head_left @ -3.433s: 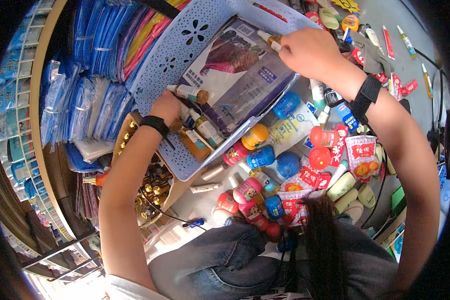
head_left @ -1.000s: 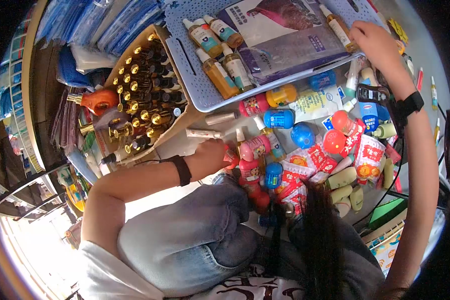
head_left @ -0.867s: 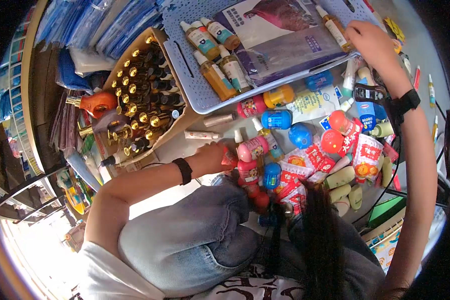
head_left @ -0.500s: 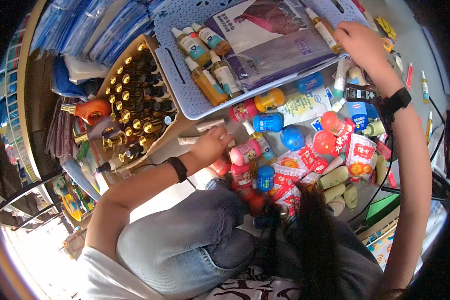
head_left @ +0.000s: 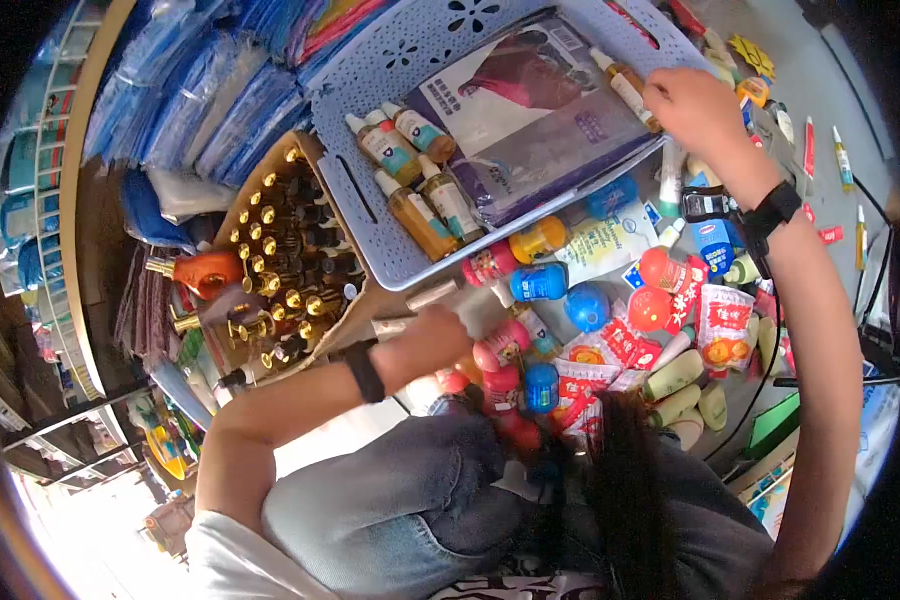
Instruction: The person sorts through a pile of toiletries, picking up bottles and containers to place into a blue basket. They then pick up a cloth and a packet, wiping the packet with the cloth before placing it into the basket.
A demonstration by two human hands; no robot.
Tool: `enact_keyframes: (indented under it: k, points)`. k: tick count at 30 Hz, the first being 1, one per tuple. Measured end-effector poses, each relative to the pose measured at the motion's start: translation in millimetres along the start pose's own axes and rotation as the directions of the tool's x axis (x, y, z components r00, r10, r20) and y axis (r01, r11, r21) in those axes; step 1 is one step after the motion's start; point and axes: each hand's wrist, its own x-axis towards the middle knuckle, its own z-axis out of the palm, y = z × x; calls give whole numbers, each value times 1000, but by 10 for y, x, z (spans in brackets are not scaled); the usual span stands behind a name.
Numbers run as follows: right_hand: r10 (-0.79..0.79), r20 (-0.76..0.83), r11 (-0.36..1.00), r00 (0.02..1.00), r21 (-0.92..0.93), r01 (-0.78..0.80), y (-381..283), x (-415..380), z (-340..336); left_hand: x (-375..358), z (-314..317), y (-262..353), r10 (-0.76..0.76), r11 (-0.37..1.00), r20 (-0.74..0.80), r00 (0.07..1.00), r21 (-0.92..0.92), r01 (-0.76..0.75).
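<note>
My right hand (head_left: 692, 112) is at the right end of the light blue basket (head_left: 390, 272), its curled fingers closed at an amber bottle (head_left: 627, 88) that leans inside the basket. Several more amber bottles (head_left: 420, 215) lie at the basket's left end, beside a purple package (head_left: 560, 130). My left hand (head_left: 428, 345) is blurred, over the pile below the basket, near a pink bottle (head_left: 501, 345) and a pale tube (head_left: 434, 292); its fingers cannot be made out. Blue round-capped bottles (head_left: 587, 307) and red-and-white packets (head_left: 724, 325) lie to its right.
A cardboard box (head_left: 355, 313) of gold-topped bottles stands left of the basket, with an orange bottle (head_left: 208, 272) beside it. Blue plastic-wrapped packages (head_left: 210, 100) are stacked at the upper left. Green bottles (head_left: 674, 375) and a black cable (head_left: 770, 362) lie at the right.
The view has shifted, so the basket and pile appear lower. My left hand is more blurred and has moved slightly relative to the pink bottle. My right hand stays at the same amber bottle.
</note>
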Motion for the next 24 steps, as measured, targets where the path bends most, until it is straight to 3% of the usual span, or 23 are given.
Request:
enact_keyframes:
  k: [5,7,8,9,12,13,14,16,18,22,24]
  points:
    - [7,-27,1000,1000,22,-6,-18,-28,-11,-343,-927,116,-138,984,193,971,-88,158]
    - [-3,-38,1000,999,23,3,-4,-23,1,-538,-1527,-45,-98,971,307,947,-179,159]
    - [-13,-45,1000,999,17,14,11,-22,17,-729,-1687,-124,-147,950,161,976,-251,184]
    - [-23,-53,1000,998,12,24,29,-12,36,-957,-1730,-270,-152,935,-78,985,-335,117]
    - [-20,-82,1000,996,22,22,6,-24,34,-1201,-2563,-432,-442,844,17,897,-332,422]
    - [-7,-72,1000,997,18,8,0,-25,23,-1257,-2660,-483,-610,709,3,792,-444,548]
    - [3,-62,1000,998,15,-2,-1,-24,17,-1269,-2685,-549,-565,805,-208,799,-352,478]
    - [-10,-85,1000,996,14,11,13,-21,46,-1088,-2555,-826,-627,777,-273,730,-290,559]
    - [-14,-88,1000,996,13,15,12,-9,53,-789,-2249,-1153,-546,834,-310,778,-114,540]
    - [0,-78,1000,997,16,1,6,0,63,-151,-1648,-1682,-230,967,-175,957,-152,204]
    - [-7,-92,1000,996,13,8,14,6,71,79,-1542,-1622,-298,952,-78,951,48,302]
